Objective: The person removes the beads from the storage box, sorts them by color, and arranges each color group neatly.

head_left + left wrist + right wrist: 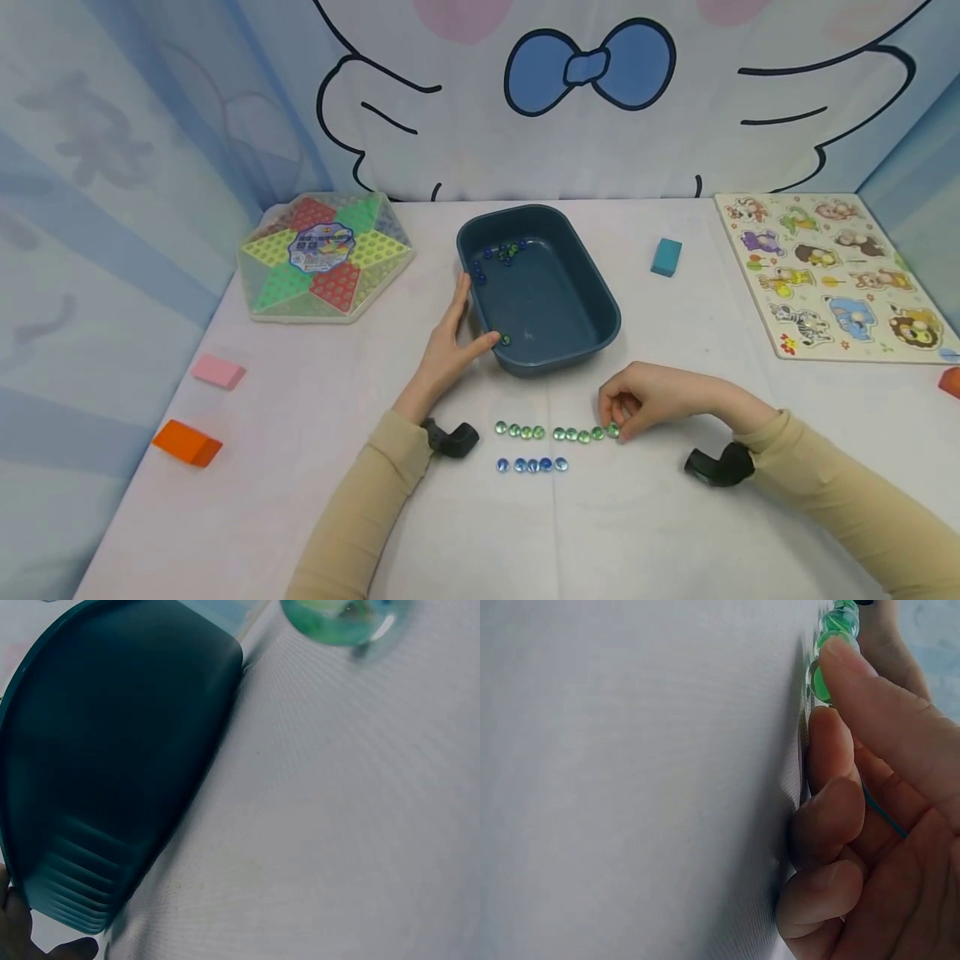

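My left hand (447, 346) rests against the left side of a dark blue plastic basin (551, 300), fingers stretched along its outside and thumb at the rim. A few blue marbles (480, 273) and green ones lie inside along the left, with a single green marble (506, 340) near the thumb. At the right end of a row of green glass marbles (572, 434) on the white cloth, my right hand (652, 398) pinches a green marble (822, 681) between thumb and forefinger; its other fingers are curled. Below runs a shorter row of blue marbles (533, 466).
A hexagonal board-game box (273, 250) stands back left, an animal puzzle board (817, 262) back right. Loose blocks lie about: teal (666, 257), pink (218, 372), orange (187, 442) and red-orange (950, 382) at the right edge. A printed curtain (465, 142) hangs behind the table.
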A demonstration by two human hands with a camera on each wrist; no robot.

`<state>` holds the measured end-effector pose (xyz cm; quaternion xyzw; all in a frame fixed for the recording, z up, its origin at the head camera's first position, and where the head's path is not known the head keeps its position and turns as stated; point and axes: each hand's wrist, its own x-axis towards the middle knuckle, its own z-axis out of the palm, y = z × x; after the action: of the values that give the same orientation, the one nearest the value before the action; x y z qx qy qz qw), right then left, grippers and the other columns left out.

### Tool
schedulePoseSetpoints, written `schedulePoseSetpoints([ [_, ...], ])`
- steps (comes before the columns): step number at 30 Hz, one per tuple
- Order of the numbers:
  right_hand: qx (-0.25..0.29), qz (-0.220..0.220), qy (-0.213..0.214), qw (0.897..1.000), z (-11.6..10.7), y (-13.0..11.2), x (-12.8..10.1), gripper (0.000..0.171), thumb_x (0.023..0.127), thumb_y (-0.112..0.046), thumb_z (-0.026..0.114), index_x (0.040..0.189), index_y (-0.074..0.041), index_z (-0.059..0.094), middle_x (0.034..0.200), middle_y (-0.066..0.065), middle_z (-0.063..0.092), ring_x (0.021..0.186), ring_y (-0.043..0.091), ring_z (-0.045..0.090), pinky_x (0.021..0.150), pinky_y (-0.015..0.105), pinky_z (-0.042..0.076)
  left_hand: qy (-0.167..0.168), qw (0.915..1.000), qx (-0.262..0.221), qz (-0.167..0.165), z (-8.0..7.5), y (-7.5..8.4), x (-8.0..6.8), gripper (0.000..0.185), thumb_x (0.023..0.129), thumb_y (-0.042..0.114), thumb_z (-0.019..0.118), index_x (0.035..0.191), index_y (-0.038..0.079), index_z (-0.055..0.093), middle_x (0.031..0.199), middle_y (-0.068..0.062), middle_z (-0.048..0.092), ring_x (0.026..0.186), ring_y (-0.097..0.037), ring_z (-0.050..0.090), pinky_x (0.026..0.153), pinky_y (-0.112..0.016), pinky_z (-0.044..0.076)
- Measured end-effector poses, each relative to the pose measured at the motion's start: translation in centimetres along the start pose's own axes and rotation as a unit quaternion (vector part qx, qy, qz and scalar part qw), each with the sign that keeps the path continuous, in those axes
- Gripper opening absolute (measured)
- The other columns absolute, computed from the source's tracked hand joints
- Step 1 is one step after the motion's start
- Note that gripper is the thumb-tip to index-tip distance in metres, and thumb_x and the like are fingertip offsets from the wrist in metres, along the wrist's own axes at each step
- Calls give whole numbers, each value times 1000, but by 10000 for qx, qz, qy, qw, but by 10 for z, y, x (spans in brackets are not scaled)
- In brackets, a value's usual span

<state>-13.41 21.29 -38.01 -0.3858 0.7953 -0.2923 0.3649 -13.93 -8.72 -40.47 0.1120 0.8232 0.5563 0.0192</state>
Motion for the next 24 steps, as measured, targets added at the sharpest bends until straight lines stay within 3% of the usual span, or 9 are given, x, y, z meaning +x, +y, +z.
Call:
schedulePoseSetpoints([
  [4,-71,19,29,10000,0,-1,0,15,73,-23,77,81,-21,64,68,-11,55,56,1,46,52,16,41,-10,10000,-60,-6,-3,18,-6,86,86,16,63,150,12,6,156,-6,0,143,-26,11,116,-43,14],
  [7,-53,50,24,10000,0,-2,0,17,73,-24,78,82,-20,64,68,-11,55,56,1,45,51,16,40,0,10000,-48,-44,-4,22,-7,85,86,15,62,150,13,6,156,-5,0,143,-25,11,116,-43,13],
  [18,-340,161,19,9993,-9,-9,-3,20,73,-26,78,85,-19,63,70,-11,56,60,2,49,55,18,43,9,10000,-37,-68,-4,23,-7,85,87,17,63,150,12,6,156,-5,2,143,-24,11,116,-41,13],
  [24,-472,-193,-89,9987,-29,-30,-4,18,76,-22,76,88,-17,65,72,-12,58,62,4,52,57,20,46,-48,10000,-35,-73,-5,23,-8,85,87,17,62,150,12,6,156,-7,1,143,-24,11,116,-41,13],
])
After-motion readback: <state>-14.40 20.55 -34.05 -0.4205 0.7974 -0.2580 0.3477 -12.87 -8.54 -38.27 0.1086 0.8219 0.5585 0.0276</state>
